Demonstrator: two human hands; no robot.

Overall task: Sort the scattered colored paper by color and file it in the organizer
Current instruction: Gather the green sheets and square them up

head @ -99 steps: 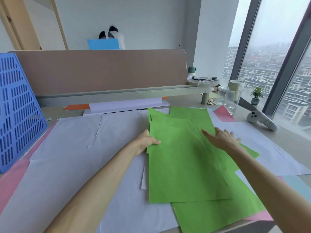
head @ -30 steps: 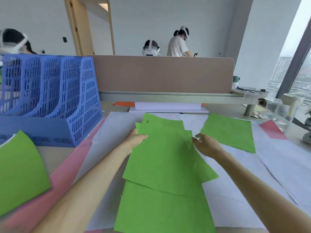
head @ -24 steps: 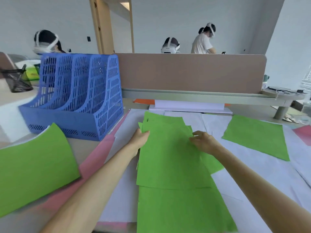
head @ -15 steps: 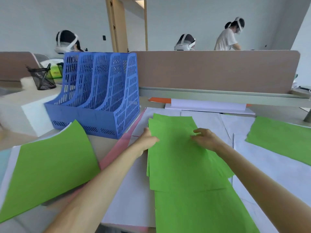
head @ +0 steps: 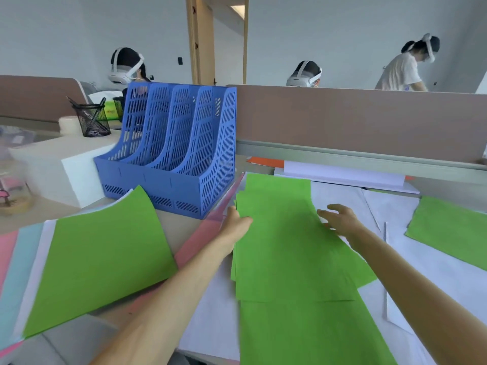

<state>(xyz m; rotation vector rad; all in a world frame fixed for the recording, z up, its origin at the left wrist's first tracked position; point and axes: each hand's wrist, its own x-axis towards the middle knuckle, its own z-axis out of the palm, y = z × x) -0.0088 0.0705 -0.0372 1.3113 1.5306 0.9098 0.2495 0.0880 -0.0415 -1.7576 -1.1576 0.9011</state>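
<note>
A stack of green paper [head: 284,246] lies on white sheets in the middle of the desk. My left hand [head: 237,222] pinches the stack's left edge, thumb on top. My right hand [head: 340,218] rests at the stack's right edge with its fingers spread and relaxed. Another green sheet [head: 311,333] lies below the stack, partly under it. Single green sheets lie at the left [head: 100,259] and at the far right [head: 453,233]. The blue mesh organizer [head: 179,148] stands upright just beyond my left hand; its slots look empty.
White sheets [head: 434,272] cover the desk, with pink [head: 200,243] and light blue paper [head: 18,262] at the left. A white and orange pile [head: 342,175] lies by the brown divider [head: 355,122]. A mesh pen cup [head: 92,119] stands far left. People with headsets sit behind.
The view has swung left, bringing the organizer and the left green sheet into sight. The green sheets are squared into a neater stack. My right hand's fingers have uncurled off the paper.
</note>
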